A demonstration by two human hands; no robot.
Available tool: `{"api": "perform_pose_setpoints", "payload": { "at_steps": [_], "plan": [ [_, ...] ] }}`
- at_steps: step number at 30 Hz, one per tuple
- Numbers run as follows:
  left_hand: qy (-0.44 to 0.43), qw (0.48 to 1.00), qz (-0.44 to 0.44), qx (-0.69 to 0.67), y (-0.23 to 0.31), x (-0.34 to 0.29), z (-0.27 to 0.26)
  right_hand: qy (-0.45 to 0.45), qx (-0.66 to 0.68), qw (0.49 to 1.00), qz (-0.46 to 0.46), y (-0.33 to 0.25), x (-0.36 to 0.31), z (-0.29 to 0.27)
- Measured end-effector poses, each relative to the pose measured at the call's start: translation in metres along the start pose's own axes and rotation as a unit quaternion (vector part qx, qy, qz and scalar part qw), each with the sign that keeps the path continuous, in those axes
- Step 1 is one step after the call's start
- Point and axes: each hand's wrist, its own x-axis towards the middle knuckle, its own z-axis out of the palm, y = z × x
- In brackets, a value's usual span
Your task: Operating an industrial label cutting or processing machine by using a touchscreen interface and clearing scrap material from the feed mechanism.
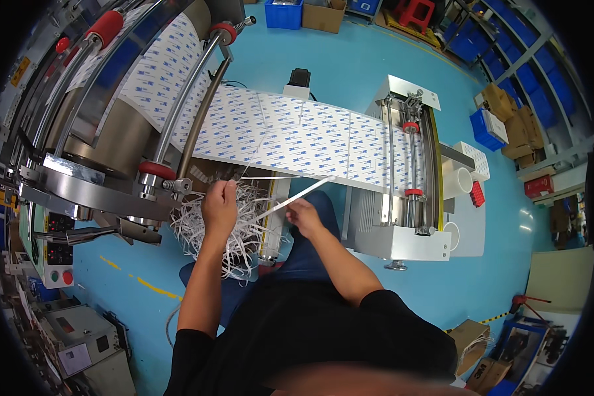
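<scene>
A wide white sheet with a blue printed pattern (290, 132) stretches from the roller machine on the left to the smaller roller unit on the right. My left hand (219, 208) is closed in a pinch just below the sheet's near edge. A thin line rises from its fingertips across the sheet; what the fingers grip is too small to make out. My right hand (303, 216) pinches a narrow white strip (303, 196), which slants up toward the sheet's near edge. Under my left hand lies a tangled heap of white strips (228, 221).
The large roller machine (105, 142) stands on my left, with a control box (56, 257) below it. The roller unit (409, 171) is on my right, beside white cardboard-like tubes (457, 183). Blue bins (487, 129) and cartons (523, 129) line the far right.
</scene>
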Motion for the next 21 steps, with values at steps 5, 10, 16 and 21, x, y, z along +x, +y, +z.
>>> {"api": "perform_pose_setpoints", "payload": {
  "at_steps": [5,10,16,21],
  "plan": [
    [0.041,0.993,0.099,0.052,-0.05,0.011,-0.054,0.024,0.009,1.0,0.003,0.004,0.007,0.03],
    [0.089,0.989,0.097,0.07,-0.117,0.02,-0.112,-0.014,-0.016,1.0,-0.001,0.022,0.025,0.086],
    [0.08,0.993,-0.084,-0.027,-0.155,0.01,-0.13,-0.108,-0.056,0.992,-0.009,0.023,0.031,0.138],
    [0.059,0.992,-0.087,-0.07,-0.177,0.013,-0.125,-0.188,-0.056,0.98,-0.026,0.015,0.03,0.18]
  ]
}}
